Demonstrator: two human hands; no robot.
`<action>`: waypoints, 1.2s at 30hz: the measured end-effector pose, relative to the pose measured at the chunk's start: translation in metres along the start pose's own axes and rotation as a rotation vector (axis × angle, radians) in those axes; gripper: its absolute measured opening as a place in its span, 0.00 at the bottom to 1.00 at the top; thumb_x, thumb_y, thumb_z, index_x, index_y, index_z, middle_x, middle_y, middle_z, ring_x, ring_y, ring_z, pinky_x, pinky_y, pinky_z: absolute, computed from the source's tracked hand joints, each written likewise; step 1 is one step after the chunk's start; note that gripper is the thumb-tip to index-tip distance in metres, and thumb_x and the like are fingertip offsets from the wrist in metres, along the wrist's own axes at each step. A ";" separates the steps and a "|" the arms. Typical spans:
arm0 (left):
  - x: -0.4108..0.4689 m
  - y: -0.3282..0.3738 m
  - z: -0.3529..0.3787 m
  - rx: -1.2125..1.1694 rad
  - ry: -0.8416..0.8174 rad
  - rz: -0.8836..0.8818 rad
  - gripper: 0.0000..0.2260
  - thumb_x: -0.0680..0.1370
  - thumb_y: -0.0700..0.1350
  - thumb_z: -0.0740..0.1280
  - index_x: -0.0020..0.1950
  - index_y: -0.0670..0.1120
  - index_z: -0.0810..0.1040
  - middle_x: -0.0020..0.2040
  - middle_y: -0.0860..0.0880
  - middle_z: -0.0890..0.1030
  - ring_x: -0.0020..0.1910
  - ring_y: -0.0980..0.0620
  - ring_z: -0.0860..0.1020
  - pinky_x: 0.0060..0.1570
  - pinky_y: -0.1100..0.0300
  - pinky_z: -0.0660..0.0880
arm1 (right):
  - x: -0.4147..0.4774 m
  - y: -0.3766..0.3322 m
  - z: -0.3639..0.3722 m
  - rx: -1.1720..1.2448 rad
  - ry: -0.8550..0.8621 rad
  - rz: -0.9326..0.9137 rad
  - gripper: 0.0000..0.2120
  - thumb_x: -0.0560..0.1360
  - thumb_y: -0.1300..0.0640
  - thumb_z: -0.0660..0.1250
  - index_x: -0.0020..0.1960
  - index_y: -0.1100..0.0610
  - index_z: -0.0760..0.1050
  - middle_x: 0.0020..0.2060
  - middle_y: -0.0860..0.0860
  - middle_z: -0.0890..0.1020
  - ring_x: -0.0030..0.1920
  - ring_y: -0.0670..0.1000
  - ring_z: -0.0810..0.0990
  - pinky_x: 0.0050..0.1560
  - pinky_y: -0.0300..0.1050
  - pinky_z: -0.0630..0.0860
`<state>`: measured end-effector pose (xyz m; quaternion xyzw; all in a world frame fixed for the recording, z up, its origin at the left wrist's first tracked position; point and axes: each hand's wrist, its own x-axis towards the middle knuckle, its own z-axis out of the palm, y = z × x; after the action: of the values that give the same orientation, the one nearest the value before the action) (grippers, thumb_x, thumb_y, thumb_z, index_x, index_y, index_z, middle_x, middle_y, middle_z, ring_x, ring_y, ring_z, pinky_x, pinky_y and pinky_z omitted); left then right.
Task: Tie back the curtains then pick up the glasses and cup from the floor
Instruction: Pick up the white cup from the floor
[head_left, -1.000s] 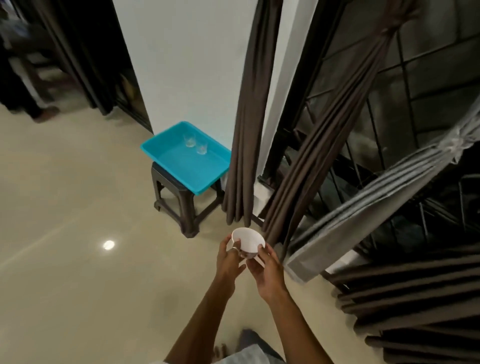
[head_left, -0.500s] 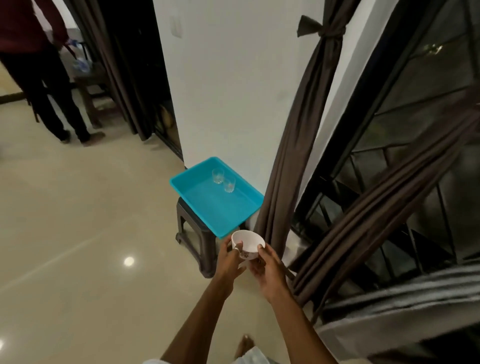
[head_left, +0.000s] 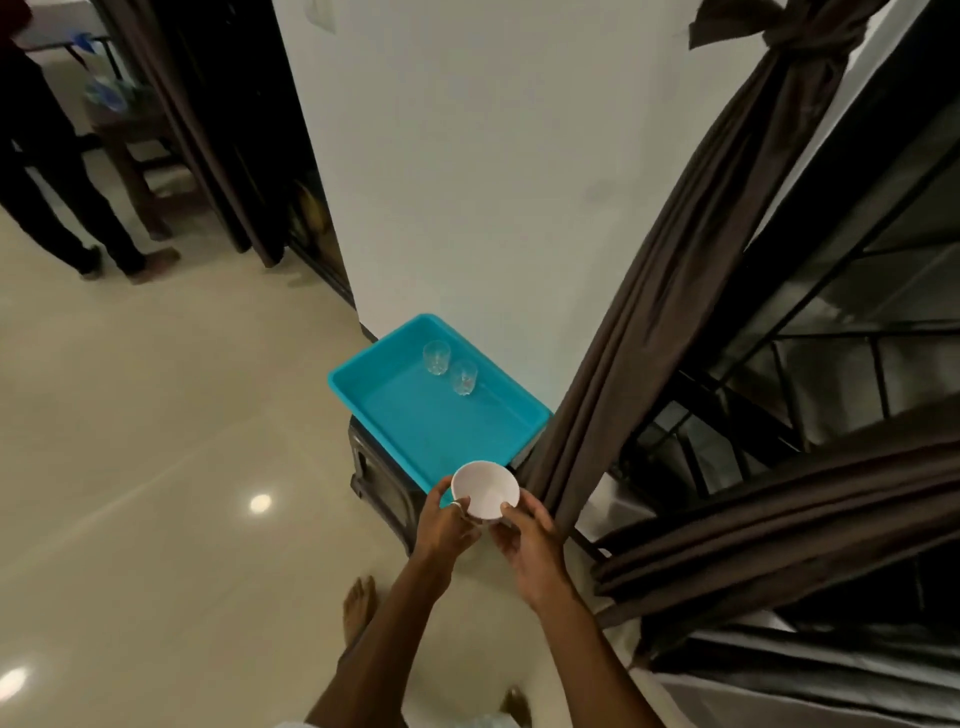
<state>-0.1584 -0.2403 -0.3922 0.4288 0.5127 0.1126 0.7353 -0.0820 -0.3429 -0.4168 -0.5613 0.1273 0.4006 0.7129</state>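
I hold a small white cup (head_left: 485, 488) with both hands, just over the near corner of a turquoise tray (head_left: 358, 397). My left hand (head_left: 445, 525) grips its left side and my right hand (head_left: 527, 538) grips its right side and bottom. Two clear glasses (head_left: 435, 357) (head_left: 464, 377) stand upright at the far end of the tray. The tray rests on a dark plastic stool (head_left: 382, 486). A brown curtain (head_left: 670, 291) hangs tied back with a knot (head_left: 779, 31) to the right of the tray. Another brown curtain (head_left: 810, 504) is bunched across the lower right.
A white wall (head_left: 493, 171) rises behind the tray. Dark window grilles (head_left: 831, 353) fill the right. Glossy beige floor (head_left: 156, 467) spreads to the left. Another person's legs (head_left: 62, 208) stand at the far left beside a wooden table (head_left: 130, 135). My bare foot (head_left: 359, 605) is below.
I have stepped closer to the stool and tray. The cup, still held in both hands, now hangs over the tray's near corner.
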 end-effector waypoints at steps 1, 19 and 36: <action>0.012 0.005 -0.005 0.046 -0.010 0.023 0.21 0.81 0.38 0.67 0.73 0.51 0.70 0.67 0.45 0.74 0.54 0.50 0.78 0.37 0.62 0.80 | 0.009 0.001 0.009 -0.010 0.015 -0.003 0.21 0.76 0.64 0.73 0.67 0.53 0.77 0.62 0.56 0.82 0.61 0.60 0.82 0.60 0.57 0.82; 0.188 0.108 -0.059 0.703 -0.129 0.183 0.20 0.78 0.39 0.68 0.70 0.48 0.75 0.67 0.49 0.78 0.66 0.46 0.75 0.67 0.53 0.71 | 0.105 0.012 0.168 -0.090 0.467 -0.041 0.24 0.79 0.64 0.70 0.73 0.52 0.72 0.65 0.52 0.78 0.64 0.56 0.79 0.61 0.54 0.81; 0.268 0.102 -0.005 1.127 -0.309 0.168 0.28 0.76 0.43 0.72 0.75 0.48 0.68 0.72 0.47 0.74 0.70 0.46 0.73 0.70 0.53 0.68 | 0.199 -0.006 0.124 -0.458 0.427 0.097 0.25 0.81 0.53 0.67 0.77 0.50 0.67 0.67 0.52 0.78 0.60 0.53 0.81 0.63 0.55 0.80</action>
<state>-0.0142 -0.0135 -0.4927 0.8039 0.3448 -0.1833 0.4486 0.0175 -0.1458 -0.4964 -0.7720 0.2071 0.3254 0.5053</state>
